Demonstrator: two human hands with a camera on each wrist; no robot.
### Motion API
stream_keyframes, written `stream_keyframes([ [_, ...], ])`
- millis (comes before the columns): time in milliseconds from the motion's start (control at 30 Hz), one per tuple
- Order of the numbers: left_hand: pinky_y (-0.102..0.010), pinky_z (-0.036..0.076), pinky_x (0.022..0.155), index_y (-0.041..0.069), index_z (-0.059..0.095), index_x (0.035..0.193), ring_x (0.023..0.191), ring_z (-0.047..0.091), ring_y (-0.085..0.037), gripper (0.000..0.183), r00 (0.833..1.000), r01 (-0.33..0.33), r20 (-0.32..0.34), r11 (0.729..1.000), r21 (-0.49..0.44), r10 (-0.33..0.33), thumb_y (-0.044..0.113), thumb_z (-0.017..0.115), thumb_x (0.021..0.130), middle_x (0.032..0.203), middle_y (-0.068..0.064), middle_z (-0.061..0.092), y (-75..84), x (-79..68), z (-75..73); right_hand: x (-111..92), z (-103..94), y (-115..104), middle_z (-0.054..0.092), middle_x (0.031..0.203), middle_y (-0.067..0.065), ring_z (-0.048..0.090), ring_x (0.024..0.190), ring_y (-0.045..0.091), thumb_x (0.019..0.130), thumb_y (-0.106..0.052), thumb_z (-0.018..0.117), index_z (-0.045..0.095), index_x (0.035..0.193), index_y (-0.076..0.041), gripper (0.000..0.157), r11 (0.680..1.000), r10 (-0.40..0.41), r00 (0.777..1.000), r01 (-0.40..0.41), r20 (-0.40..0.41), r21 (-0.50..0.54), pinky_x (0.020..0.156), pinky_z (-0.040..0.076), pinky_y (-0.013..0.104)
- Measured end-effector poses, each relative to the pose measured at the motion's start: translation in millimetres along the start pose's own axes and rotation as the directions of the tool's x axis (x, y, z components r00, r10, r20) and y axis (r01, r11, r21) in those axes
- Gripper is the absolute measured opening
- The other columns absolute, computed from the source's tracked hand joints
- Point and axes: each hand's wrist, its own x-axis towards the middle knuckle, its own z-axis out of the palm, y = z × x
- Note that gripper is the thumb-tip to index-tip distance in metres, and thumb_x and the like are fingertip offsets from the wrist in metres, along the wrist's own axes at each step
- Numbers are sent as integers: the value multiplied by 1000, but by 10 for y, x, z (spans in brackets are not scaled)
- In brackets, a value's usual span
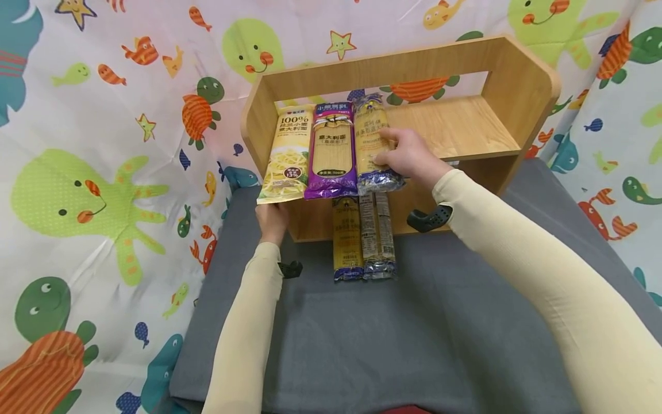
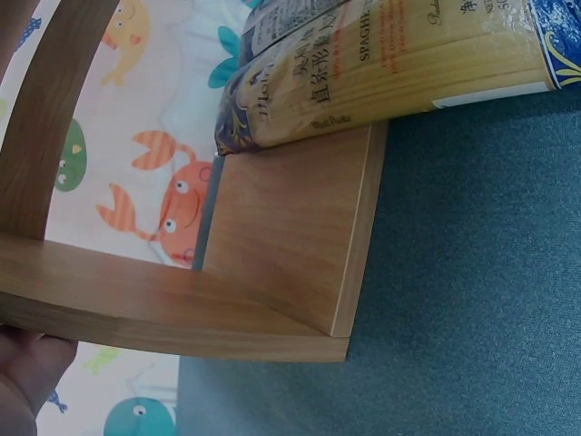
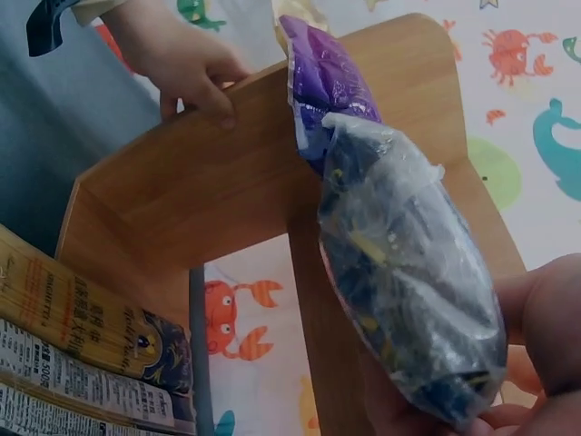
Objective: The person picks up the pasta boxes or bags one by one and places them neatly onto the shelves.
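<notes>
My right hand (image 1: 408,155) grips a yellow-and-blue spaghetti pack (image 1: 371,138) on the upper board of a wooden shelf (image 1: 455,132); the right wrist view shows fingers (image 3: 554,318) around its clear, crinkled end. Left of it, side by side, lie a purple-edged pasta pack (image 1: 333,152) and a cream-yellow pasta pack (image 1: 287,152), their ends overhanging the front edge. Below the cream pack, my left hand (image 1: 271,221) holds the shelf's left side panel, thumb and fingers over its edge in the right wrist view. Part of that hand (image 2: 32,377) shows in the left wrist view.
Two more spaghetti packs, one face up (image 1: 347,238) and one with its printed back up (image 1: 377,236), lie in the lower compartment, sticking out over the grey cloth (image 1: 331,339). A curtain (image 1: 129,121) with sea-animal prints hangs behind and at both sides.
</notes>
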Motion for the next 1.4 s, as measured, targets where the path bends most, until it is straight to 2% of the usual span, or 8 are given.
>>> stream_keyframes([
  [400,-52,57,90,-3,61,133,110,70,-41,33,1000,11,5,1000,-10,-11,11,51,105,119,-28,70,-35,-39,24,22,6,93,45,155,21,51,118,29,100,-21,63,28,162,-16,71,999,-6,1000,7,19,-43,107,45,42],
  [633,-50,57,94,-2,59,137,113,70,-38,35,998,42,43,999,-28,-41,13,51,106,123,-26,69,-43,-82,57,-73,-51,229,34,165,17,36,151,37,98,-31,64,29,162,-13,75,992,-84,996,84,1,-100,122,33,52],
  [800,-50,57,92,-1,59,136,111,70,-39,35,998,37,45,999,-34,-36,14,50,107,123,-27,69,-26,-74,54,-312,-162,336,30,167,16,35,151,42,100,-39,60,28,162,-13,74,981,-139,990,138,6,-135,116,39,58],
  [900,-51,56,92,-2,60,135,112,69,-39,34,999,32,38,999,-36,-30,14,50,106,122,-27,69,-24,-59,48,-509,-227,452,37,163,19,53,138,42,102,-40,57,29,162,-14,70,977,-161,987,157,-18,-146,105,50,56],
  [1000,-52,56,91,-3,61,133,110,70,-40,33,1000,16,27,999,-32,-15,12,51,105,121,-27,70,-29,-39,43,-699,-305,606,47,154,22,72,109,31,103,-39,55,31,161,-16,66,978,-157,986,148,-53,-150,87,58,41],
  [1100,-52,57,89,-3,61,133,107,71,-40,33,1000,0,21,1000,-22,1,11,50,105,119,-28,70,-29,-21,32,-836,-399,782,54,146,21,72,84,12,104,-37,55,34,159,-16,63,983,-134,988,123,-71,-140,72,56,27],
  [1200,-52,56,89,-3,61,133,107,70,-40,33,1000,-1,20,1000,-17,1,10,49,105,119,-28,70,-20,-9,17,-917,-485,960,57,140,21,66,79,3,105,-38,54,36,158,-15,61,987,-94,993,83,-69,-138,69,55,24],
  [1400,-50,56,93,-1,57,139,111,70,-38,36,999,32,38,999,-29,-31,12,48,107,125,-27,68,16,-12,-8,-981,-559,1295,55,139,26,69,80,7,105,-40,52,35,157,-11,62,991,-16,999,9,-46,-132,68,57,26],
])
